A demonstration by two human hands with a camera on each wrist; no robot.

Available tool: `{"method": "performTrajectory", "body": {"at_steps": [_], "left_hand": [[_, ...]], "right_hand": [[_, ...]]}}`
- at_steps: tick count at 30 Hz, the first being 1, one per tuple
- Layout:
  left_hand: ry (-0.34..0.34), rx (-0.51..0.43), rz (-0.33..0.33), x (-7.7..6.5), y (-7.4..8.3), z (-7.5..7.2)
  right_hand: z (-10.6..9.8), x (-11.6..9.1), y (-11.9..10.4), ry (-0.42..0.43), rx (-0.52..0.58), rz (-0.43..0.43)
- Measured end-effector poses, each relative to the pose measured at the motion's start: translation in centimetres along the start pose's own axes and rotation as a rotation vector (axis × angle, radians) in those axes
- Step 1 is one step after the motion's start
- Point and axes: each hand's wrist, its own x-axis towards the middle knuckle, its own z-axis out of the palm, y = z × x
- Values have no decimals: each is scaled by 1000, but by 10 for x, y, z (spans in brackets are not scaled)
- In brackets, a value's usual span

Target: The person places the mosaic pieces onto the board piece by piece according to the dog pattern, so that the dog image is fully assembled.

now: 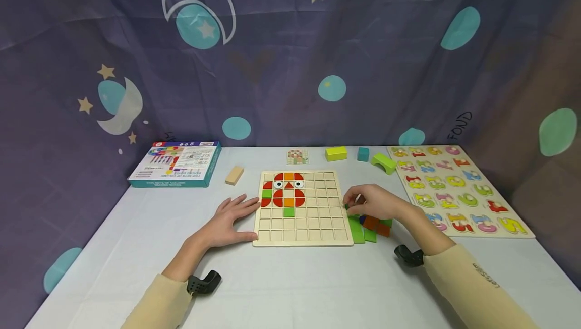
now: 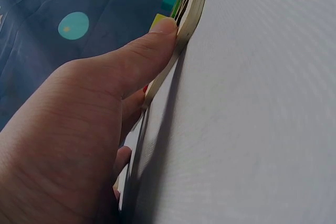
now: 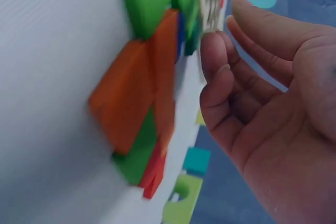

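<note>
A wooden grid board lies flat on the table. Red, white, green and orange tiles form a figure in its upper left, with a lone green square below. My left hand rests at the board's left edge, fingers spread, and its thumb touches the near corner. Just past the right edge, my right hand hovers over a pile of green, orange, blue and red tiles, its fingers loosely bent. No tile shows between those fingers in the right wrist view. Orange tiles lie beside them.
Behind the board lies a small pattern card. A plain wood block, a yellow block, a teal cube and a green arch stand around it. A flat box is at left, a number puzzle at right.
</note>
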Motion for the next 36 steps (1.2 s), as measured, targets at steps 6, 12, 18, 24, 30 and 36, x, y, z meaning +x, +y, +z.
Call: {"method": "performTrajectory", "body": {"at_steps": [6, 12, 18, 24, 30, 36], "left_hand": [[2, 3, -3, -1, -1, -1], [2, -2, 4, 0, 0, -1], [3, -8, 4, 0, 2, -1], [2, -5, 0, 0, 2, -1], [-3, -6, 3, 0, 3, -2], [-7, -3, -4, 0, 4, -1]], "right_hand": [[3, -7, 6, -18, -26, 40], [6, -9, 6, -38, -49, 17], [9, -8, 5, -36, -111, 1], [12, -9, 4, -23, -113, 7], [12, -9, 3, -6, -78, 6], [5, -11, 3, 4, -34, -3]]}}
